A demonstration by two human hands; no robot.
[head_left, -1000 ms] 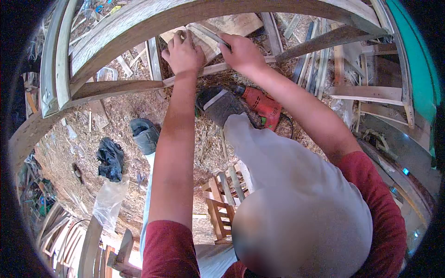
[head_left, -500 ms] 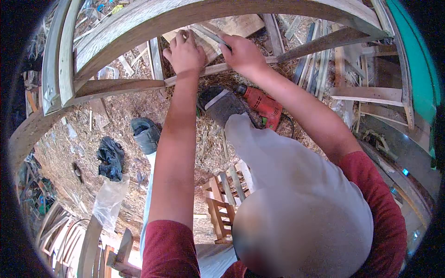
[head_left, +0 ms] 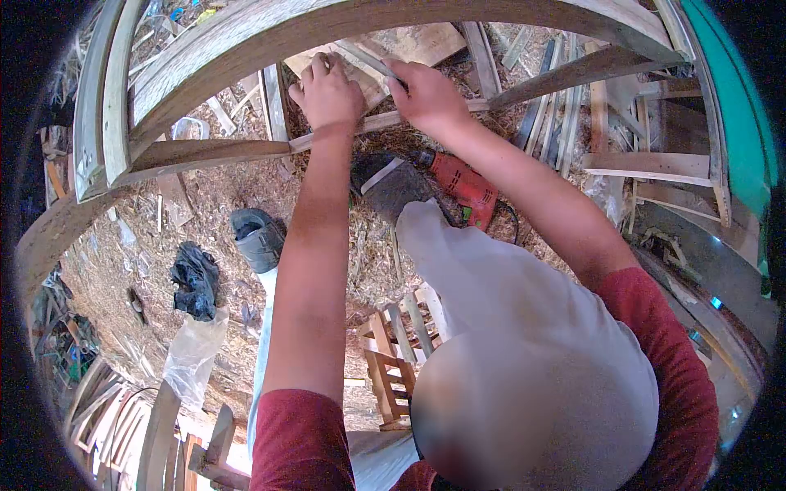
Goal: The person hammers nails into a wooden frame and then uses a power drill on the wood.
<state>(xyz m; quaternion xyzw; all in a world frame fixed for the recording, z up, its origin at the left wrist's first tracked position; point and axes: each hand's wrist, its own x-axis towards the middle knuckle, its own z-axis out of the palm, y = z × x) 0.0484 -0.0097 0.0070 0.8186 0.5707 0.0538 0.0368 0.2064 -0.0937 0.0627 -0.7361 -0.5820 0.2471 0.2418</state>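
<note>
My right hand [head_left: 430, 94] is closed around the near end of a thin, narrow grey strip [head_left: 360, 56], whose exact kind I cannot make out. The strip slants up and left across a flat wooden board [head_left: 422, 45]. Beside it, my left hand [head_left: 329, 92] rests over the board's left part with its fingers bent and spread; nothing shows in its grasp. Both hands reach inside a wooden frame, between its curved upper rail [head_left: 393, 20] and a thinner lower rail [head_left: 385, 120].
A red power drill [head_left: 463, 184] lies on the shaving-covered ground near my shoe. Left are a black plastic bag [head_left: 195, 282] and a clear plastic sheet [head_left: 195, 356]. Wood strips [head_left: 561, 106] lie to the right; a slatted wooden piece [head_left: 385, 368] sits below.
Almost nothing differs. Both hands keep their places, and the strip stays at the same slant; the view has shifted very slightly.
</note>
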